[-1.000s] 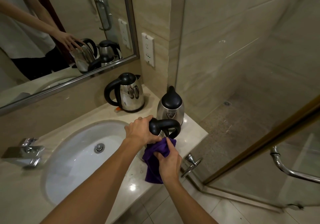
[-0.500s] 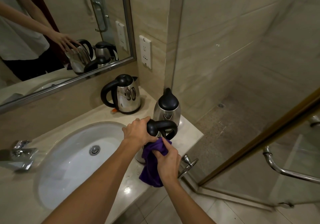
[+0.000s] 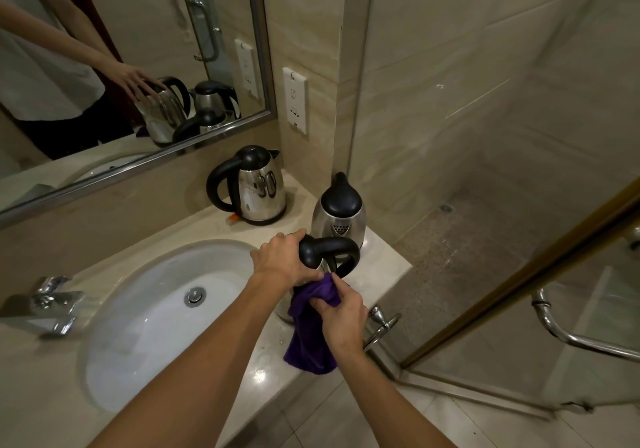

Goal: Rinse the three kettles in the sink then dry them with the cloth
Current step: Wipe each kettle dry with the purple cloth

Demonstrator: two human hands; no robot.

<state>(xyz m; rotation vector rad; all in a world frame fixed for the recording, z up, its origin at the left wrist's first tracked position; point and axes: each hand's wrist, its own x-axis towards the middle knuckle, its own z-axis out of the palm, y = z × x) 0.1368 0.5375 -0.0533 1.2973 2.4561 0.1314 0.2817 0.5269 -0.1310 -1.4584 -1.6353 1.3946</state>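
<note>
Three steel kettles with black lids and handles stand on the marble counter right of the white sink (image 3: 145,323). My left hand (image 3: 282,264) grips the top of the nearest kettle (image 3: 329,250), whose body is mostly hidden by my hands. My right hand (image 3: 341,312) clutches a purple cloth (image 3: 308,340) and presses it against that kettle's side, below the handle. A second kettle (image 3: 341,217) stands just behind it, by the wall corner. The third kettle (image 3: 258,187) sits further back under the mirror.
A chrome tap (image 3: 48,305) is at the sink's left. A wall socket (image 3: 294,104) hangs above the back kettle. A towel hook (image 3: 381,323) juts from the counter's right end. The glass shower door with a chrome handle (image 3: 571,329) stands open on the right.
My right hand has slid the cloth a little lower and toward me on the kettle's side. My left hand keeps its hold on the kettle's top. The view has shifted slightly.
</note>
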